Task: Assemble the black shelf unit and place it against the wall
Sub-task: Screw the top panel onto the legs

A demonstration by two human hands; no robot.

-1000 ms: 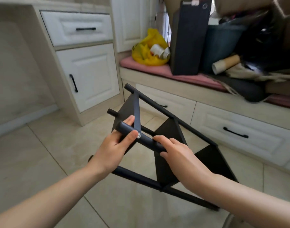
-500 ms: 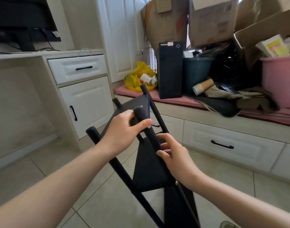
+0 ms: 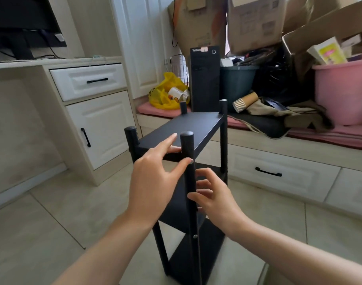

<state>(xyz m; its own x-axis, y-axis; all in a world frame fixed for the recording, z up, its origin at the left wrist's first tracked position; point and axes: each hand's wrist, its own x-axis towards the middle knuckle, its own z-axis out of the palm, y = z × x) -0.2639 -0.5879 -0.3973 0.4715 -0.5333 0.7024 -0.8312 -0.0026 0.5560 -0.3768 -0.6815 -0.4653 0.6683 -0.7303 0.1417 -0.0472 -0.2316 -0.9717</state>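
1. The tiled floor (image 3: 52, 223) carried the black shelf unit (image 3: 182, 128), which stood upright on its four posts in the open, in front of the window seat (image 3: 278, 153) and not touching it. By my reading it was assembled but not yet against a wall.
2. The front post (image 3: 188, 149) stood nearest the person, so it was the natural part to steady the unit by.
3. The left hand (image 3: 153, 182) was open, its fingers stretched over the top shelf's front edge and its thumb against the post, probably checking balance.
4. The right hand (image 3: 215, 198) had half-curled, spread fingers beside the post with the thumb touching it, and showed no closed grip.
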